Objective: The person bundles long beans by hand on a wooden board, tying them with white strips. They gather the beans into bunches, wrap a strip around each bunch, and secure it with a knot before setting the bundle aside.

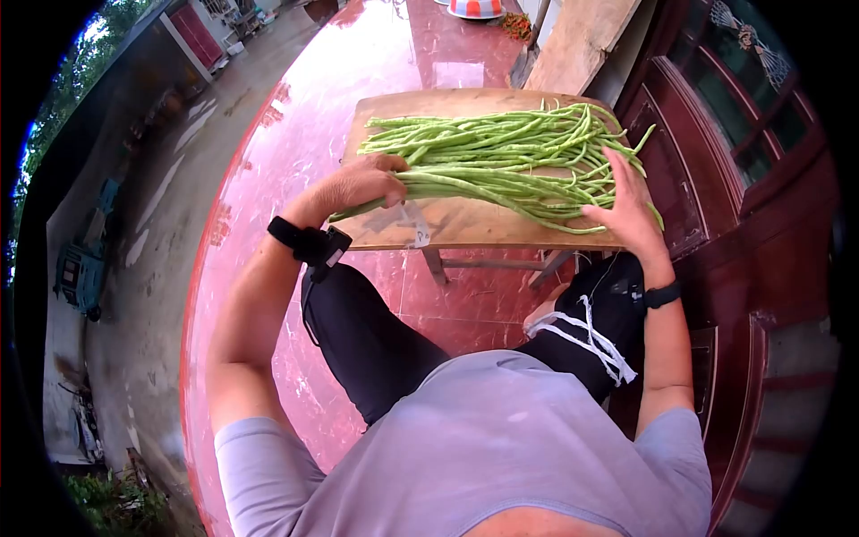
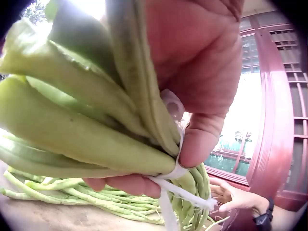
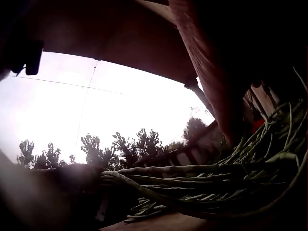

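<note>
My left hand grips a bundle of long green beans near its left end. A white tie strip circles the bundle beside the thumb in the left wrist view, its loose ends hanging below. The bundle lies across the front of a small wooden table. Behind it, more long beans are spread over the tabletop. At the right ends of the beans is my right hand, with thumb and fingers spread apart around the tips. The right wrist view is dark; beans stretch across its lower part.
White strips lie over my right thigh. A dark red door stands close on the right, with wooden boards leaning behind the table. Farther back is a red-and-white bowl. The floor is red and glossy.
</note>
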Tool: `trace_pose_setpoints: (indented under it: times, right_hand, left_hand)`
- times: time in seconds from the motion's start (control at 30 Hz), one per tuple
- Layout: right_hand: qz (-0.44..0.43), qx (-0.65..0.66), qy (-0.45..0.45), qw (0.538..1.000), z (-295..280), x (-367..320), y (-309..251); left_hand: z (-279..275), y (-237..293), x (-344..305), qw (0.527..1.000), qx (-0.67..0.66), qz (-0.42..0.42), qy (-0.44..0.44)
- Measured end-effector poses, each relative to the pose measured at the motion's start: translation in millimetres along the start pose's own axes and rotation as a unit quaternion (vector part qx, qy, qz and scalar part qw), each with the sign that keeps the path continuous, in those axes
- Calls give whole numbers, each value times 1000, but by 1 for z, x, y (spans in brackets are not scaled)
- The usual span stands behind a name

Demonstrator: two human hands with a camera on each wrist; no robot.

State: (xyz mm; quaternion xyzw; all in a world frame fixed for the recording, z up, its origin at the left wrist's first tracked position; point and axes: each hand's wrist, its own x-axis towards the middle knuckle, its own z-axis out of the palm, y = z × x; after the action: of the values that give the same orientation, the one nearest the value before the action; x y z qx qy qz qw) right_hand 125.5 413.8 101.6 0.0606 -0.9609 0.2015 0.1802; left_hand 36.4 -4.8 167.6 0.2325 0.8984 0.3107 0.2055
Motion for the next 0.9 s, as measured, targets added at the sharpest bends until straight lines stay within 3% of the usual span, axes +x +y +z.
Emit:
trace_pose_setpoints:
  times: [0.03,0.1,0.2,0.3,0.33,0.47,0.6,0.7,0.8,0.9]
  right_hand:
    - [-42,93,-24,995,2,0,-34]
    - [-112,77,-32,990,17,0,-71]
    - [-161,50,26,985,61,9,-76]
    - [-91,136,-4,987,95,16,-48]
    - [-93,107,20,990,95,16,-44]
    - [-147,62,5,987,83,16,-30]
    - [-119,34,-35,992,64,25,-19]
    - [-80,85,-27,993,29,48,-20]
    - [-160,-22,38,986,-13,79,-31]
    - [-158,-47,65,984,-32,108,-40]
  left_hand:
    - [-2,7,-2,1000,-13,4,-4]
    - [-10,24,-5,999,-16,-16,-43]
    - [-17,53,-21,998,-17,-24,-52]
    - [-17,62,-28,996,49,51,-57]
    - [-18,70,-33,994,70,55,-65]
    - [-21,70,-29,993,76,64,-59]
    - [-37,64,-16,993,64,100,-27]
    - [-60,50,4,976,173,128,15]
    - [-79,30,33,962,223,149,55]
    - [-93,12,69,950,242,172,96]
